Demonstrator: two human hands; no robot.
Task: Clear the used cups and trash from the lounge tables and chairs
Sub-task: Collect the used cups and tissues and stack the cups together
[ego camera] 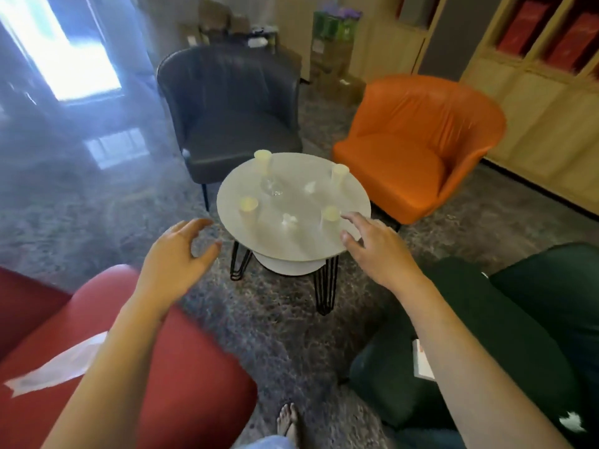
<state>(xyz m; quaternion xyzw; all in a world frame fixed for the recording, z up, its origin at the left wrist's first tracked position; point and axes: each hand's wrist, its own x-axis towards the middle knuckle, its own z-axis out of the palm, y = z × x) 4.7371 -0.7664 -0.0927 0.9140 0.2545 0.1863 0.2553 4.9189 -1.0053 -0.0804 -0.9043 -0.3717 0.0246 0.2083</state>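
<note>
A round white table (pixel 291 244) carries several pale paper cups: near left (pixel 248 206), near right (pixel 330 215), far left (pixel 262 158), far right (pixel 339 174). Two crumpled white scraps (pixel 289 221) (pixel 310 187) and a clear glass piece (pixel 274 186) lie between them. My right hand (pixel 372 246) hovers empty, fingers spread, just right of the near right cup. My left hand (pixel 176 254) hangs empty with loosely curved fingers, left of the table. A clear plastic wrapper (pixel 58 364) lies on the red chair (pixel 181 367). A white card (pixel 423 359) and a white scrap (pixel 572 420) lie on the dark green chair (pixel 486 335).
A dark grey chair (pixel 233 118) and an orange chair (pixel 418 147) stand behind the table. Wooden shelving (pixel 534 92) lines the right wall. Cardboard boxes (pixel 330 59) pile up at the back. Grey carpet lies between the seats, and my foot (pixel 290 422) shows at the bottom.
</note>
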